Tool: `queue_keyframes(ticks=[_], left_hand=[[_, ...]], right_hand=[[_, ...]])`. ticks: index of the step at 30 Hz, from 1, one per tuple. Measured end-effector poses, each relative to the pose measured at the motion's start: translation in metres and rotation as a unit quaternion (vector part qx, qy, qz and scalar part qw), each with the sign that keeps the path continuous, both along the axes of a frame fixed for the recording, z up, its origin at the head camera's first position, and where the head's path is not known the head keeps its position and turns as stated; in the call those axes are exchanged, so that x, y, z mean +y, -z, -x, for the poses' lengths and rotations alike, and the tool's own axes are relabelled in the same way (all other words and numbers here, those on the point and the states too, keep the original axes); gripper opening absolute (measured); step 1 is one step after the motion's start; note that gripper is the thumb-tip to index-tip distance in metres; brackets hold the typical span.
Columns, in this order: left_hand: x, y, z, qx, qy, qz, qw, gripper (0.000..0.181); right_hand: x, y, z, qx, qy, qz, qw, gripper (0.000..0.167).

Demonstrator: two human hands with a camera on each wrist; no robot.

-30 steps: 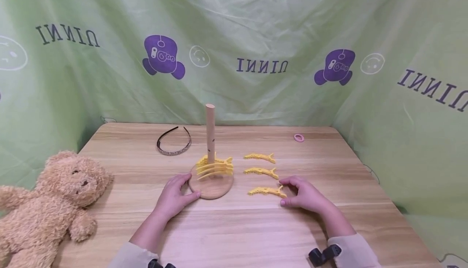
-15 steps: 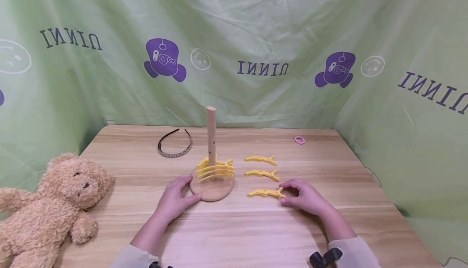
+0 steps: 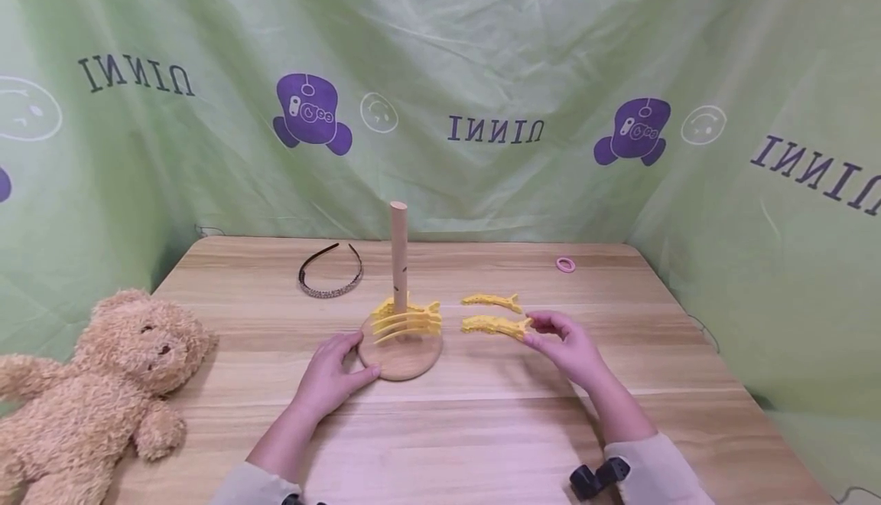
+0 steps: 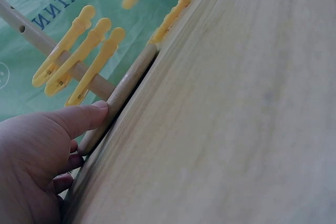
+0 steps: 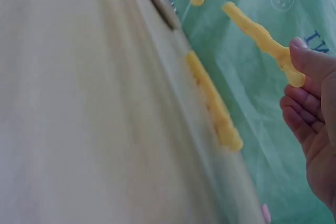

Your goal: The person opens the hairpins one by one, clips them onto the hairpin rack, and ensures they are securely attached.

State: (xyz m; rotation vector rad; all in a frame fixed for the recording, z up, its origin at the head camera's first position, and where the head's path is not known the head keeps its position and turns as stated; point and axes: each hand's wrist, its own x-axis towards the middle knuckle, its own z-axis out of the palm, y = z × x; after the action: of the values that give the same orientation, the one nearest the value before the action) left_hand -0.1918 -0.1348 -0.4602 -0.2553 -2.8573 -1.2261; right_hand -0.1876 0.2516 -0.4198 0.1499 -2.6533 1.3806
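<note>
A wooden stand, with a round base (image 3: 399, 363) and an upright post (image 3: 399, 252), stands mid-table. Three yellow hair clips (image 4: 84, 56) sit across the lower post, one above another. My left hand (image 3: 332, 375) grips the near left rim of the base, thumb on top. To the right of the stand, my right hand (image 3: 567, 348) pinches one end of another yellow hair clip (image 5: 262, 35), lifted off the table. In the head view it overlaps a clip lying behind it. A further yellow clip (image 3: 491, 302) lies on the table farther back.
A plush teddy bear (image 3: 103, 398) lies along the table's left side. Behind the stand is a dark headband (image 3: 330, 291) with a glittery band. A small pink hair tie (image 3: 566, 265) lies at the back right. Green printed cloth (image 3: 440, 46) hangs around the table.
My right hand has pinched the nearest loose yellow clip and raised it from the table, moving away from me. The left hand keeps its grip on the base.
</note>
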Motion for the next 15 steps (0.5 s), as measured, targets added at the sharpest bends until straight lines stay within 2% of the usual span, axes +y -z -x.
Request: queue_keyframes(ticks=[7,15], left_hand=[[0.0,0.002,0.0,0.003,-0.002,-0.003,1.0,0.073],[-0.001,0.003,0.002,0.001,-0.001,-0.005,1.0,0.073]], right_hand=[[-0.027,-0.017,0.014,0.078,0.006,0.015,0.9969,0.03],[-0.063,-0.029,0.032,0.081,-0.019,0.042,0.9957,0.025]])
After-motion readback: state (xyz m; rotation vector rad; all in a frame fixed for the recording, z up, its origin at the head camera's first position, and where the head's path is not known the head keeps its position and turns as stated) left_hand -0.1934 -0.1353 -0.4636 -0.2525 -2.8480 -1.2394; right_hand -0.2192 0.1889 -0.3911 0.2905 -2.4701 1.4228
